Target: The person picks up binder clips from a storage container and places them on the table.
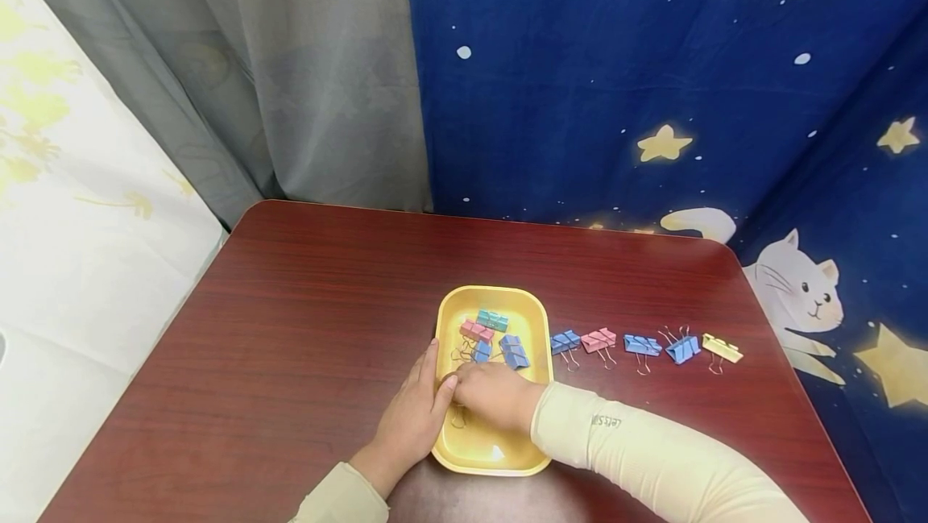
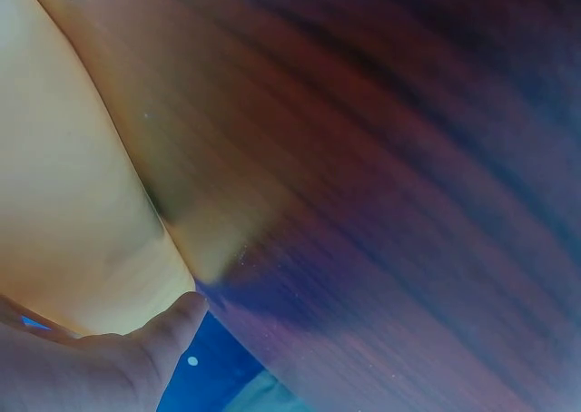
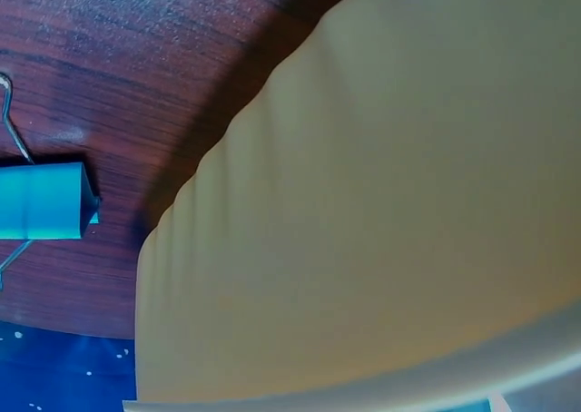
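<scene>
Right fingers (image 1: 470,376) mostly hidden beside binder clips (image 1: 514,352), grip unclear, left fingers (image 1: 428,365) straight, holding yellow tray (image 1: 471,454)

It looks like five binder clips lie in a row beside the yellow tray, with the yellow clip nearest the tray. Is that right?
Not quite: the yellow binder clip is farthest from the yellow tray; a blue binder clip is nearest, as the head view shows.

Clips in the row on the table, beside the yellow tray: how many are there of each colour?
Blue clips: 3
Pink clip: 1
Yellow clip: 1
Total: 5
</scene>
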A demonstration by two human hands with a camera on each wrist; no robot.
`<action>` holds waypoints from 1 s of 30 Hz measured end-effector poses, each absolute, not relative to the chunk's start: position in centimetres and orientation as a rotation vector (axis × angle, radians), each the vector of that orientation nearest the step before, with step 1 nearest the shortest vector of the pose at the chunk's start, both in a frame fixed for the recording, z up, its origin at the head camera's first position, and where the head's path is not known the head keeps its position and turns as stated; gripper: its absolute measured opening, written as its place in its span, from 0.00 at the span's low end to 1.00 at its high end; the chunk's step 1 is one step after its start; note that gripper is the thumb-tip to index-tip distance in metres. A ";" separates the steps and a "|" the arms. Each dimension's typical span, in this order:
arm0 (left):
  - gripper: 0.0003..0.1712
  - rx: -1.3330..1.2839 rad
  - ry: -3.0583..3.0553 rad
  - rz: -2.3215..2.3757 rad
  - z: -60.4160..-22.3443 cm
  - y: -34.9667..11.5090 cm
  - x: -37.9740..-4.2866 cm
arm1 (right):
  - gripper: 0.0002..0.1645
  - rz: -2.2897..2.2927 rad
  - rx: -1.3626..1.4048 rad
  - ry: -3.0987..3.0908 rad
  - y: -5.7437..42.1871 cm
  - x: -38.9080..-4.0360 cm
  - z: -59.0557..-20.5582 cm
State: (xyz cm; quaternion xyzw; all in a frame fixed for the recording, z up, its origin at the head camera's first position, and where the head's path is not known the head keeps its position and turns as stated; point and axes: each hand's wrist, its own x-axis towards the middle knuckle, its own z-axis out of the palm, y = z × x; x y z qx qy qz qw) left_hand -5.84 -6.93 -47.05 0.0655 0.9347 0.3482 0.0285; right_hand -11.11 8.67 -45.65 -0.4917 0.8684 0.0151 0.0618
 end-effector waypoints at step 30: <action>0.38 0.199 2.865 1.080 -47.1 -7.0 -5.8 | 0.20 0.121 -1.588 2.619 8.8 -10.2 -46.0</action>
